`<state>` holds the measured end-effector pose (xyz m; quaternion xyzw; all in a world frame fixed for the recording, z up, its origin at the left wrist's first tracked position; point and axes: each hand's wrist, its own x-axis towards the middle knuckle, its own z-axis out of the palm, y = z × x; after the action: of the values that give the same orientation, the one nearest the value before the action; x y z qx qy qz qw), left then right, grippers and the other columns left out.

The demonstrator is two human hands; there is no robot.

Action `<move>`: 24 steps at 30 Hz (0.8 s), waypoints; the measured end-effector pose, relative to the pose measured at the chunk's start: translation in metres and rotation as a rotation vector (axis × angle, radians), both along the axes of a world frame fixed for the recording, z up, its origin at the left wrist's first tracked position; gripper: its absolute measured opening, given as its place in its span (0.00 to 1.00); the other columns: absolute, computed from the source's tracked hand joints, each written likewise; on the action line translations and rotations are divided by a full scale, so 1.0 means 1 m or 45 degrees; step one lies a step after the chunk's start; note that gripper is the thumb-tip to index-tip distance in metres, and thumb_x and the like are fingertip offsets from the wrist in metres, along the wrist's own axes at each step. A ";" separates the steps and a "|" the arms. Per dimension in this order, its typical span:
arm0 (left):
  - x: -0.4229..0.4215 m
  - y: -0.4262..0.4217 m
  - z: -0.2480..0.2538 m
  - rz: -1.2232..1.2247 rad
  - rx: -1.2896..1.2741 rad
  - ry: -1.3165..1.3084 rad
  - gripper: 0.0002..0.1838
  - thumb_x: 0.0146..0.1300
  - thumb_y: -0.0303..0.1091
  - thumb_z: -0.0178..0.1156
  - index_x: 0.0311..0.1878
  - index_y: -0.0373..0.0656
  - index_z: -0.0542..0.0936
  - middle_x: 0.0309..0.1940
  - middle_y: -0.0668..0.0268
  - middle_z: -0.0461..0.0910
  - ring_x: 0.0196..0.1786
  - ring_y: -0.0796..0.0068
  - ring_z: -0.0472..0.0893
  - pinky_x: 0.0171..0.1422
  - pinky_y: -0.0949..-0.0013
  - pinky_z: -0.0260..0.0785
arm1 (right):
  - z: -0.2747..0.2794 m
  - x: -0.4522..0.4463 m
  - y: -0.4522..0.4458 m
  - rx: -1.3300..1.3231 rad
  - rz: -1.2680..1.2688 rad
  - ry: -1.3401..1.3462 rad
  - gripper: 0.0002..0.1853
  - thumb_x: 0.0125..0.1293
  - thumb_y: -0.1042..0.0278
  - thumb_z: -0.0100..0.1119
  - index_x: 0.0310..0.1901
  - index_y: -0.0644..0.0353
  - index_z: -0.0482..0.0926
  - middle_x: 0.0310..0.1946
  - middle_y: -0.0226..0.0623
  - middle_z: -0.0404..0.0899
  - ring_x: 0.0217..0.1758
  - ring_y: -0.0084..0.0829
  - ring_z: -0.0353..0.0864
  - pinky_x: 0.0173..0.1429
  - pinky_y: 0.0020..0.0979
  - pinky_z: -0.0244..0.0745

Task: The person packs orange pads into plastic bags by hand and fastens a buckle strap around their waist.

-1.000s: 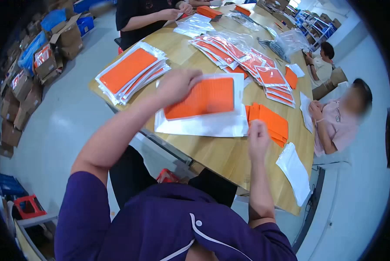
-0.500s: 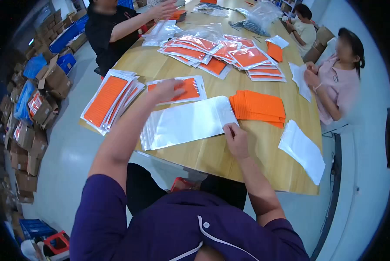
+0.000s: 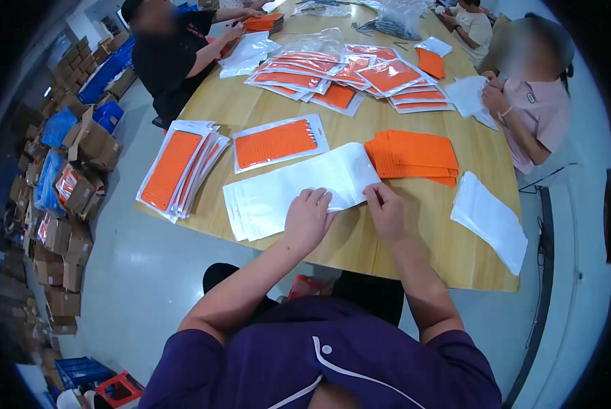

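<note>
A stack of white plastic bags (image 3: 278,187) lies slantwise on the table in front of me. My left hand (image 3: 309,215) rests on its near edge with fingers laid over the top bag, open. At the right end of the stack, my right hand (image 3: 386,210) pinches a corner of a bag between thumb and fingers. Just beyond lies a filled bag with a ribbed orange sheet (image 3: 275,144) inside. Ribbed orange sheets (image 3: 414,157) are fanned out at the far right corner of the stack. To the left sits a pile of filled orange packs (image 3: 172,170).
A heap of filled orange packs (image 3: 346,76) covers the middle of the wooden table (image 3: 349,242). More white bags (image 3: 489,218) lie near the right edge. Co-workers sit on both sides, one in black (image 3: 176,61) and one in pink (image 3: 537,112). Cardboard boxes (image 3: 60,273) line the left.
My left hand has come back from the filled orange pack to the near edge of the white bags. My right hand stays at the bag corner. The co-worker in black has lowered their hands.
</note>
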<state>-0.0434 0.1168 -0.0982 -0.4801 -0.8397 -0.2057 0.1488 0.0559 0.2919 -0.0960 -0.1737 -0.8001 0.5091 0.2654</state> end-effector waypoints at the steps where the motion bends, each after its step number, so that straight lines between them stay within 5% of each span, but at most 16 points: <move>1: 0.000 0.000 0.003 0.012 -0.020 -0.077 0.26 0.54 0.42 0.67 0.55 0.39 0.77 0.55 0.57 0.77 0.55 0.55 0.76 0.57 0.61 0.70 | 0.000 0.000 0.000 -0.013 -0.004 0.021 0.08 0.70 0.69 0.54 0.38 0.64 0.80 0.25 0.25 0.74 0.26 0.19 0.64 0.34 0.21 0.62; 13: -0.012 -0.002 0.037 0.018 -0.102 -0.493 0.18 0.53 0.33 0.68 0.49 0.43 0.82 0.44 0.63 0.82 0.43 0.60 0.80 0.48 0.63 0.72 | -0.004 0.002 0.007 -0.010 -0.044 0.084 0.08 0.70 0.69 0.54 0.38 0.64 0.80 0.25 0.24 0.72 0.26 0.18 0.63 0.33 0.20 0.61; 24: -0.004 -0.020 0.026 0.000 -0.179 -0.238 0.15 0.55 0.31 0.66 0.47 0.41 0.82 0.39 0.63 0.82 0.36 0.60 0.80 0.41 0.66 0.72 | 0.023 0.006 0.000 -0.404 0.083 -0.184 0.09 0.69 0.67 0.57 0.37 0.63 0.80 0.26 0.26 0.75 0.24 0.17 0.65 0.30 0.19 0.63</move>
<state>-0.0474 0.0970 -0.0718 -0.4681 -0.8622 -0.1902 0.0360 0.0624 0.2921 -0.0731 -0.2236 -0.7318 0.6236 0.1598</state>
